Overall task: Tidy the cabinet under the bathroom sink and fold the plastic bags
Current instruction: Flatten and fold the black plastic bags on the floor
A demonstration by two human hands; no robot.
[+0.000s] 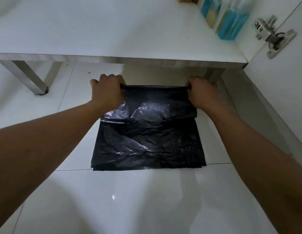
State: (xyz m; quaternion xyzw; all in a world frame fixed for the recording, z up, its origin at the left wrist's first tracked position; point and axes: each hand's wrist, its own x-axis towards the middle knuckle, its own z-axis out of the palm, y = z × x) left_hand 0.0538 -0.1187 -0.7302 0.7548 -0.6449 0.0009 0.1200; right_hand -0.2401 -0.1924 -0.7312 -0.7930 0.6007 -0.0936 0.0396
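A black plastic bag (147, 139) lies on the glossy white floor tiles in front of the cabinet. Its far edge is lifted and stretched taut between both hands. My left hand (107, 92) grips the left end of that raised edge, fingers curled around it. My right hand (201, 94) grips the right end the same way. The lifted part hangs over the flat lower part, which shows several stacked layers at its near edge. The cabinet floor shelf (113, 31) is white and sits just beyond the hands.
Blue and yellow packets (226, 16) stand at the shelf's back right. A metal hinge (271, 36) sits on the open cabinet door (280, 98) at the right. A metal cabinet leg (28, 76) stands at the left on the floor.
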